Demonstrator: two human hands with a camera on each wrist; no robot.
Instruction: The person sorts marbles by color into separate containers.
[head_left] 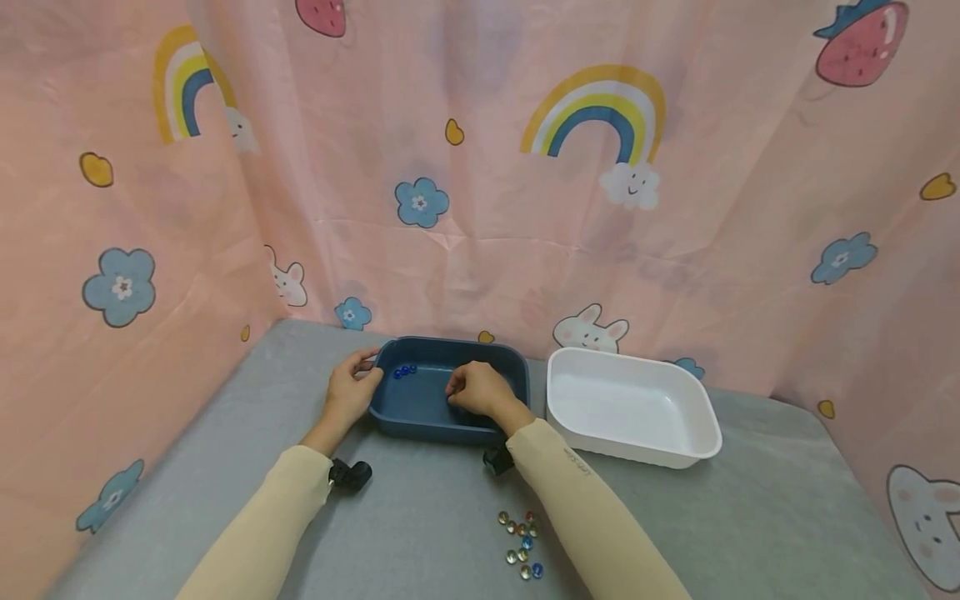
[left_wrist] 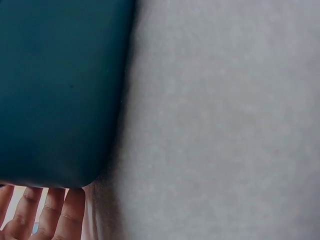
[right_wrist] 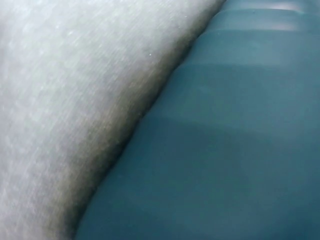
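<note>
Pale sleeves [head_left: 592,512] come nearest the camera, at the head view's lower edge. The right hand [head_left: 483,390] is over the blue tray [head_left: 416,408], its fingers curled and bunched together, tips low inside; whether they pinch a marble, I cannot tell. The left hand [head_left: 351,392] touches that tray's left end, its fingers nearly straight, slightly apart, against the outer wall.

3 blue marbles [head_left: 405,370] sit in the blue tray, towards its far left corner. Judging by that, the work is partway: 3 are in, and about 10 loose marbles [head_left: 522,529], 2 of them blue, remain on the bench [head_left: 420,517] beside the right sleeve.

Rims are the edges to clear. The white tray [head_left: 630,408] stands just right of the blue one, with a narrow gap between, and the curtain [head_left: 480,279] hangs close behind both. Open room lies in front, between the sleeves.
</note>
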